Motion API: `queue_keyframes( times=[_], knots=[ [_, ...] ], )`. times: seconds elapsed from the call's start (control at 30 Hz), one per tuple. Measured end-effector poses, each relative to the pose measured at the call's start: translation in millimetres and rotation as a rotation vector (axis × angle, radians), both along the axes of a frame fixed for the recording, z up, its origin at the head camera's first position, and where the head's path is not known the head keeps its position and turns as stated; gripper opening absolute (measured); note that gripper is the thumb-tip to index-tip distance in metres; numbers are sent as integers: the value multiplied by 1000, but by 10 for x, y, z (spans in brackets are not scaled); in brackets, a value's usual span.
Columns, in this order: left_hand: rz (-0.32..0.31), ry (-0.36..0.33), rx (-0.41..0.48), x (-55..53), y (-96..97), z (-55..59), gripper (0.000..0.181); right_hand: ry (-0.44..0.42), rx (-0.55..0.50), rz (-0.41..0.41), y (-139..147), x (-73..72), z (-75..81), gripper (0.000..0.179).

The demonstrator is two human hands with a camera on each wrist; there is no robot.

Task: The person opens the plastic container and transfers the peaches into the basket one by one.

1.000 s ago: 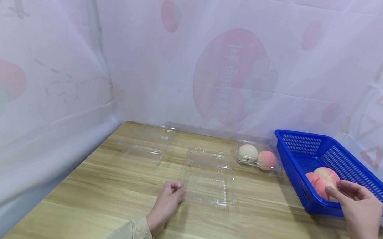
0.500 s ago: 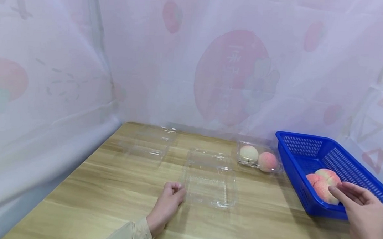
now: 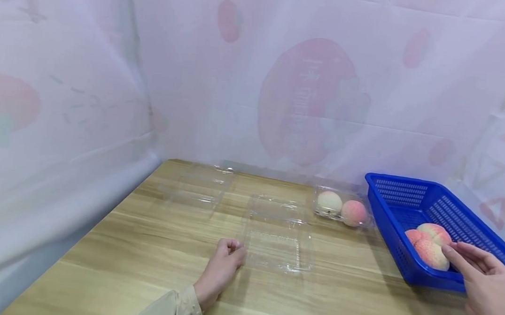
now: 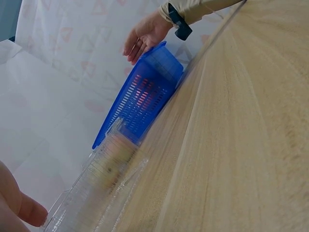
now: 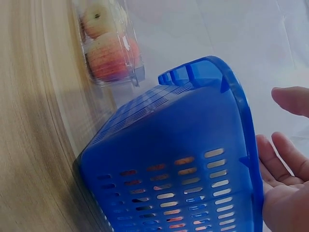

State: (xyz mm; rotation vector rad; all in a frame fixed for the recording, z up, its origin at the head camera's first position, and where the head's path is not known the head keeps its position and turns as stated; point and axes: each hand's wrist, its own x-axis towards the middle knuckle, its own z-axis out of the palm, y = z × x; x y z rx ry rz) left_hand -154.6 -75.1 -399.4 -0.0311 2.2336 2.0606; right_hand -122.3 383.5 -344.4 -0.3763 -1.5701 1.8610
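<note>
My left hand [image 3: 223,268] rests at the left edge of an opened clear plastic clamshell box [image 3: 276,245] in the middle of the table. Its fingers are curled, the thumb tip [image 4: 35,212] at the rim in the left wrist view. Over the near end of a blue plastic basket [image 3: 390,238] is my right hand [image 3: 486,280], thumb and fingers apart and palm bare. Its fingertips are right beside a pale pink peach [image 3: 432,254], which lies against several other peaches [image 3: 433,230]. In the right wrist view the basket wall partly hides them.
A clear box [image 3: 333,216] with two peaches, one pale [image 3: 329,201] and one pinker [image 3: 354,213], sits against the basket's left side. Another clear plastic box [image 3: 198,185] lies open at the back left. Printed cloth [image 3: 188,79] encloses the wooden table [image 3: 147,247].
My right hand has drawn slightly right, its thumb off the near peach. That peach has turned, with more of its pale side showing. My left hand stays at the box.
</note>
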Motion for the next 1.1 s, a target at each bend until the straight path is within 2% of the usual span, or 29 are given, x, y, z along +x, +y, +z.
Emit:
queue_keyframes(
  times=[0.4,0.63,0.7,0.77,0.83,0.9,1.0,1.1],
  knots=[
    [6,3,-21,13,-20,36,26,-17,-37,16,-33,-13,54,15],
    [-11,16,2,10,-16,10,24,45,-82,60,-235,71,168,11],
    [-8,15,3,10,-13,3,24,84,-99,115,-320,104,189,10],
    [-7,11,5,11,-10,-3,23,123,-89,206,-407,123,211,10],
    [-6,10,7,12,-8,-3,24,165,-112,342,-504,132,219,11],
    [-6,4,10,11,-6,2,25,166,-117,472,-629,122,209,15],
    [-7,2,14,10,-8,14,27,64,-92,621,-889,93,163,19],
    [-1,6,11,10,-13,21,28,-88,30,698,-1162,49,131,15]
  ],
)
